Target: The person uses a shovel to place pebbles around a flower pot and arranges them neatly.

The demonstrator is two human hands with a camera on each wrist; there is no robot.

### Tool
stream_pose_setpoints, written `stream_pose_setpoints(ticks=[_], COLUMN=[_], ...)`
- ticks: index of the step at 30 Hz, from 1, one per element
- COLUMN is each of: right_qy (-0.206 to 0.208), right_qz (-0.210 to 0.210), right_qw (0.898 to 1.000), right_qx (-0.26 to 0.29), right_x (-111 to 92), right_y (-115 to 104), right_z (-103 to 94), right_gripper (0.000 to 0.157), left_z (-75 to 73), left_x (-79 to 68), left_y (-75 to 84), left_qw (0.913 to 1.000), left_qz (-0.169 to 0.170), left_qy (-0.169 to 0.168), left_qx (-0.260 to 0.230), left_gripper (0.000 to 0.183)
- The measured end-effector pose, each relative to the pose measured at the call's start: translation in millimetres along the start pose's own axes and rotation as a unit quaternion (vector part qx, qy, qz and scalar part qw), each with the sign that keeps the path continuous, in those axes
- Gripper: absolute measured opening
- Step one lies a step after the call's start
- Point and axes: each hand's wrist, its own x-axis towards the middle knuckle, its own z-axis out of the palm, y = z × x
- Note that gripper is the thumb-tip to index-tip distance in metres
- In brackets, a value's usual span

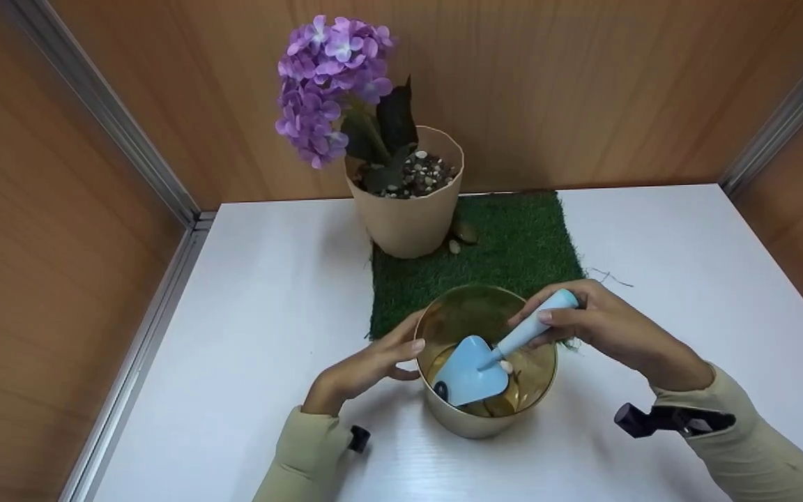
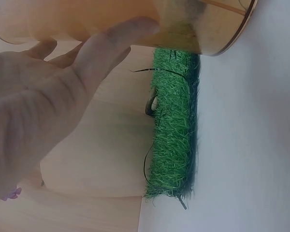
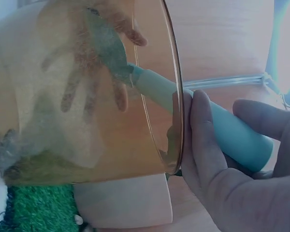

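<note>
A clear amber tub [image 1: 485,422] stands on the white table. My left hand [image 1: 370,362] rests against its left side, thumb near the rim; through the wall in the right wrist view, that hand's fingers [image 3: 70,92] look spread and fairly straight. My right hand [image 1: 607,331] grips the pale blue handle of a small garden trowel [image 1: 475,380] above the tub's right rim. The trowel slants down to the left, its blade inside the tub. A dark stone [image 1: 441,390] shows by the blade's tip and a whitish pebble [image 1: 506,367] beside its neck.
Behind the tub lies a green artificial grass mat [image 1: 513,244]. On its back left part stands a beige pot [image 1: 405,223] holding a purple flower [image 1: 332,77] and small stones. A few pebbles [image 1: 464,232] lie beside the pot. Wood-grain panels [image 1: 583,90] enclose the table.
</note>
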Motion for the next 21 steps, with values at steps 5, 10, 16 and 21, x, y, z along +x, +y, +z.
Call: stream_pose_setpoints(ticks=[5,10,16,21], right_qy=[-0.002,-0.005,-0.004,0.013], right_qz=[-0.008,-0.017,-0.026,-0.016], right_qw=[1.000,0.998,0.997,0.997], right_qx=[0.023,0.056,0.068,0.073], right_x=[-2,-5,-8,-11], right_y=[2,3,2,-2], right_z=[-3.0,-8.0,-15.1,-20.1], right_gripper=[0.026,0.027,0.028,0.029], left_z=[0.2,0.2,0.2,-0.3], left_x=[-0.1,0.1,-0.3,-0.6], left_y=[-0.2,-1.3,-2.3,-2.5], left_qw=[1.0000,1.0000,1.0000,1.0000], left_qz=[-0.001,0.000,0.001,0.006], left_qy=[0.002,0.002,0.005,0.004], left_qx=[0.003,0.008,0.004,0.006], left_gripper=[0.057,0.053,0.053,0.055])
